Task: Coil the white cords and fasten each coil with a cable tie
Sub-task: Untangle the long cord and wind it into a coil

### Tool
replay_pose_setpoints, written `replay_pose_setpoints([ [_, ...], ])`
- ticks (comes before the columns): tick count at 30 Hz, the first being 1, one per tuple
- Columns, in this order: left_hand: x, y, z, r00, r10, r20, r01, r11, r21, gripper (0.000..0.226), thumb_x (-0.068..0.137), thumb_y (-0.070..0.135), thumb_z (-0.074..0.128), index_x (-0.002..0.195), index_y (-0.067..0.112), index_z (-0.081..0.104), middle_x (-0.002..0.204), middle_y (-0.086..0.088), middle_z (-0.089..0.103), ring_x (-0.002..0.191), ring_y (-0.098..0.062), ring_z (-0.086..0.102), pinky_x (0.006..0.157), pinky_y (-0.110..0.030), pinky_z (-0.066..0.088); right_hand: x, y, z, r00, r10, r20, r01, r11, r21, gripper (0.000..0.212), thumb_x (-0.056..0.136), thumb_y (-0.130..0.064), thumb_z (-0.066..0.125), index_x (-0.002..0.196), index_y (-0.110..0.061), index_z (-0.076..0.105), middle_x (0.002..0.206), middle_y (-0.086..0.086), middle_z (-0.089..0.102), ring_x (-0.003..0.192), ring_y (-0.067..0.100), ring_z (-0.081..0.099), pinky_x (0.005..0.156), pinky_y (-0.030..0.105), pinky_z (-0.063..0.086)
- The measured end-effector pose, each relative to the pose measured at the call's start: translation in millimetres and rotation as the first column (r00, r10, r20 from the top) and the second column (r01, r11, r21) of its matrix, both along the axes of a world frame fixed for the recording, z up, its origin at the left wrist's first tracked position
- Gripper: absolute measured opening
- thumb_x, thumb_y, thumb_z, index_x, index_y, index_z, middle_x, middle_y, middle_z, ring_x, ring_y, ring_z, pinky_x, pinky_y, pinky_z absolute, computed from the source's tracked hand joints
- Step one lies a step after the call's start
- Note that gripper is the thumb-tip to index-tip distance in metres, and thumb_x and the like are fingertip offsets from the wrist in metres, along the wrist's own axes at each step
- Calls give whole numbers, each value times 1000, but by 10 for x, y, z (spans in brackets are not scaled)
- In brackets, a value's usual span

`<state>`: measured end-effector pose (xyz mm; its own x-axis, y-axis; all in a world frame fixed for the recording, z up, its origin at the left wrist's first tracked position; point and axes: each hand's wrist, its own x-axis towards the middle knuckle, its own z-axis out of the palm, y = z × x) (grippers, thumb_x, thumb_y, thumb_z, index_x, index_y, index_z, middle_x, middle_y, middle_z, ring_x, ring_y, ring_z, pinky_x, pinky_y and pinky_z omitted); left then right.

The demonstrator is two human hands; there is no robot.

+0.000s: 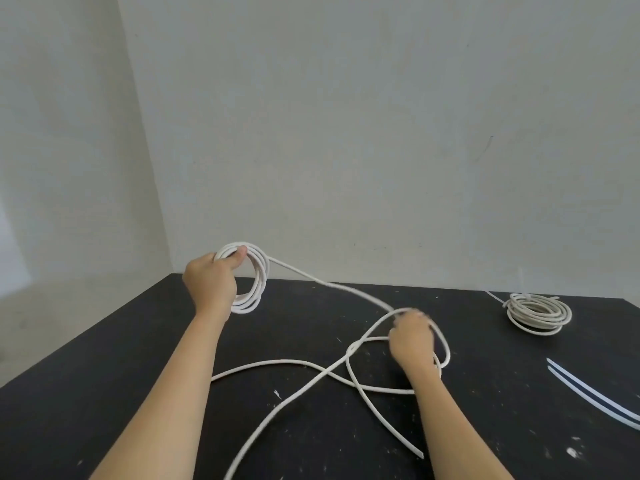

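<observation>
- head view, nearest first: two bare forearms reach out over a black bench (104,393) flecked with pale specks.
- a loose white cord (277,362) lies on the bench in wide crossing loops between the arms. its cut end (420,455) lies near the front, right of centre, and another length runs off the bottom edge.
- two loose cable ties (609,405) lie side by side on the bench at the right, well apart from both hands.
- the right hand (412,341), seen from the back and a little blurred, has its fingers curled down over a loop of the loose white cord, gripping it low over the bench.
- from there the cord runs in a straight line up and left to the left hand (211,282).
- the left hand, raised over the far left of the bench, grips a part-wound coil (247,306) of several turns, thumb over the top. the coil hangs upright.
- a finished coil (535,322) lies flat at the far right, with a tie tail (495,298) sticking out to its left.
- a pale wall (346,133) stands behind.
</observation>
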<state>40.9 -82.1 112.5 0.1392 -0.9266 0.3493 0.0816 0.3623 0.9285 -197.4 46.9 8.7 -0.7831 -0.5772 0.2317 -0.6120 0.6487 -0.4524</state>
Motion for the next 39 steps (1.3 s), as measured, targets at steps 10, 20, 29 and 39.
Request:
replay_pose_setpoints([
  [10, -152, 151, 309, 999, -30, 37, 36, 980, -194, 49, 77, 14, 75, 48, 7, 36, 42, 3, 29, 48, -14, 23, 50, -26, 26, -328, 90, 909, 229, 857, 463, 602, 249, -758, 18, 86, -10, 48, 103, -5, 49, 104, 12, 52, 103, 30, 57, 81, 42, 52],
  [20, -141, 174, 222, 999, -34, 35, 40, 984, -175, 46, 78, 14, 74, 51, 3, 39, 49, -5, 28, 50, -18, 23, 53, -28, 26, -366, 48, 533, 675, -168, 718, 456, 861, -227, 49, 85, -15, 56, 128, 2, 40, 122, 18, 48, 110, 36, 51, 86, 36, 48],
  [29, -260, 250, 188, 893, -450, 16, 451, 892, -32, 35, 79, 9, 71, 56, 6, 44, 40, 3, 24, 38, -14, 18, 47, -28, 15, 631, -203, 805, 661, 710, 243, -596, 693, -405, 60, 88, -16, 63, 142, -20, 38, 123, -3, 53, 111, 12, 50, 97, 27, 39],
  [39, 65, 13, 366, 853, -105, -511, 232, 954, 191, 28, 74, 9, 70, 54, 14, 51, 40, 7, 31, 31, -10, 21, 37, -17, 17, 195, -135, 286, 771, 544, 332, -588, 808, 42, 30, 81, -11, 51, 53, -15, 58, 42, -3, 55, 42, 4, 52, 72, 27, 52],
])
